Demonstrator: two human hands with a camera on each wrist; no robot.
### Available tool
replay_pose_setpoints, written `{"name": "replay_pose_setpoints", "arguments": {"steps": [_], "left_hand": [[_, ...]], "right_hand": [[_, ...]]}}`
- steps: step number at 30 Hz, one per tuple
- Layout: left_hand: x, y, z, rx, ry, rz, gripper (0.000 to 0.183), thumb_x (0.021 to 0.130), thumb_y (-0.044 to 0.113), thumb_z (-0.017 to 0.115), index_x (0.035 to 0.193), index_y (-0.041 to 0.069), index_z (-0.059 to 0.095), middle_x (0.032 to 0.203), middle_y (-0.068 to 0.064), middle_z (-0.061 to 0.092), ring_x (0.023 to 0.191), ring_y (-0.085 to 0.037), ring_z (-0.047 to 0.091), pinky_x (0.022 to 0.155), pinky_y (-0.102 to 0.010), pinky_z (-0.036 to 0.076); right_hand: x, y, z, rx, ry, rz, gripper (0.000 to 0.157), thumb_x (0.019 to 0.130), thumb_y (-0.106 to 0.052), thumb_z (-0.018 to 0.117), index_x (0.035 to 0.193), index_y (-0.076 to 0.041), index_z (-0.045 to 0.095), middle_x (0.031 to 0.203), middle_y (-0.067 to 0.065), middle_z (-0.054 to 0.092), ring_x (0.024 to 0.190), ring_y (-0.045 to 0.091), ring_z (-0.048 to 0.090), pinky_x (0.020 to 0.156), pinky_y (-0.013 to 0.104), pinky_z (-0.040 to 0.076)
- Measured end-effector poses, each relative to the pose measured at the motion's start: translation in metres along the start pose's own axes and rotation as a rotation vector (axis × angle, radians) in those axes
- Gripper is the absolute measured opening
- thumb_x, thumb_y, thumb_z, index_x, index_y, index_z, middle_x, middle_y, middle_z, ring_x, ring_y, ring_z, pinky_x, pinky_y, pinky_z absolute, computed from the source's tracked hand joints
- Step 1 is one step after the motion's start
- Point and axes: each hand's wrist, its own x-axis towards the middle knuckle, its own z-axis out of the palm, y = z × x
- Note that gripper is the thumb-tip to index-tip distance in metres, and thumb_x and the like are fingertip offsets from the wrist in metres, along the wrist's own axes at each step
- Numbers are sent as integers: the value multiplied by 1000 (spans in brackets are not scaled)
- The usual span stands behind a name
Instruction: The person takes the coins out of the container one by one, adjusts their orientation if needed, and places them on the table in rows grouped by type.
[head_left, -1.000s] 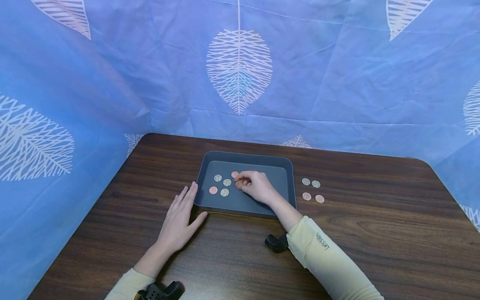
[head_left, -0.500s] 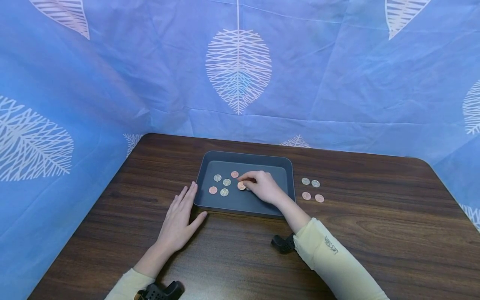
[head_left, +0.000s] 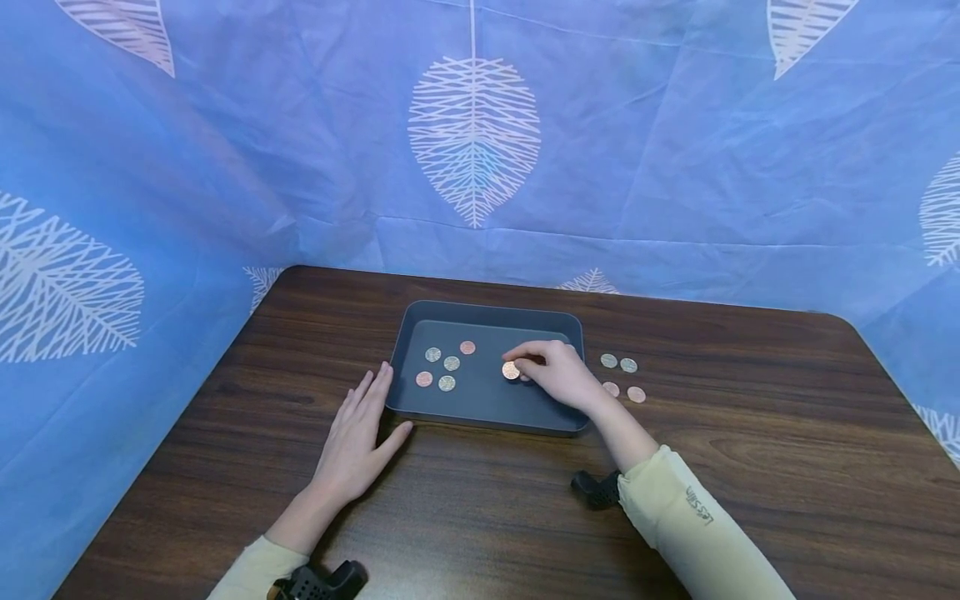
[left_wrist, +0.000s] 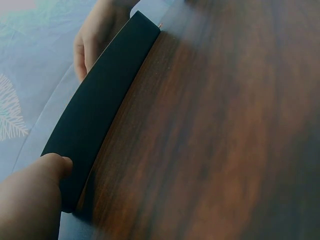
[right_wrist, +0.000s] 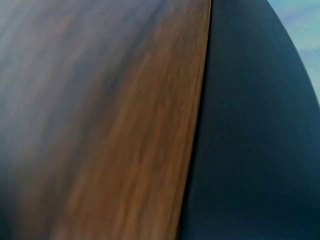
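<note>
A copper-coloured coin (head_left: 511,370) is pinched between the thumb and index finger of my right hand (head_left: 562,375), over the right half of a dark grey tray (head_left: 487,412). Fingers extended, my left hand (head_left: 356,450) lies at the tray's left front corner, its fingertips at the rim. In the left wrist view the left thumb (left_wrist: 35,185) overlaps the tray's front wall (left_wrist: 95,105). Toward the left inside the tray lie several coins, among them a silver one (head_left: 451,363) and a copper one (head_left: 423,379). The right wrist view shows no hand, only tray wall (right_wrist: 250,130) and wood.
On the brown wooden table (head_left: 750,450), right of the tray, lie two silver coins (head_left: 628,365) and two copper coins (head_left: 636,395) in two rows. Blue cloth (head_left: 315,125) with white leaf prints hangs behind and to the left of the table.
My right hand has moved right across the tray with the copper coin in its pinch, away from the other coins in the tray. The left hand has stayed in place.
</note>
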Motion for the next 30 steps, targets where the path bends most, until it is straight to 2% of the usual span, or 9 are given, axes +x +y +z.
{"name": "replay_pose_setpoints", "arguments": {"steps": [10,15,19,21,24,26,28,30], "left_hand": [[-1,1,0,1,-4,-8,77,87,46,54,147,18,16,151,0,18,137,-24,18,108,-48,17],[-1,1,0,-1,-2,-5,76,87,45,54,147,18,16,150,-1,20,137,-24,18,108,-48,17],[-1,1,1,-4,1,-3,76,87,45,55,147,18,16,150,-2,20,137,-24,18,108,-49,18],[0,1,1,-3,2,-3,76,87,45,54,147,18,16,150,-2,20,137,-24,18,107,-49,18],[0,1,1,-1,4,-2,76,87,46,54,147,18,16,150,-1,20,137,-24,18,107,-49,18],[0,1,0,0,2,-1,75,87,46,53,147,18,17,151,0,19,137,-24,18,107,-49,18],[-1,1,-1,-3,3,-2,75,87,46,53,147,17,17,151,1,18,137,-24,18,107,-49,18],[-1,2,-1,-6,3,-2,75,87,46,53,147,17,17,151,2,18,137,-24,18,107,-49,18]], "right_hand": [[-10,8,-23,35,68,22,23,91,-17,55,111,-10,65,95,2,65,82,23,62,66,34,51],[-15,15,-34,13,118,43,24,91,-19,55,111,-11,65,90,4,66,82,25,62,64,34,50],[-21,21,-43,-11,150,80,24,93,-21,53,112,-13,64,89,5,66,80,23,62,56,32,47],[-24,24,-47,1,157,100,25,93,-24,52,113,-13,64,90,8,66,64,26,59,46,30,43],[-30,28,-53,-2,179,112,27,93,-26,51,113,-13,63,90,9,65,61,26,56,41,30,38],[-34,31,-57,-7,194,116,27,93,-27,51,113,-13,64,90,9,65,63,27,57,45,31,40],[-37,33,-60,-31,211,110,27,93,-26,51,112,-13,64,90,7,65,80,26,62,54,32,44],[-40,35,-64,-37,223,112,27,93,-26,51,112,-12,64,91,8,65,84,27,62,60,34,46]]}}
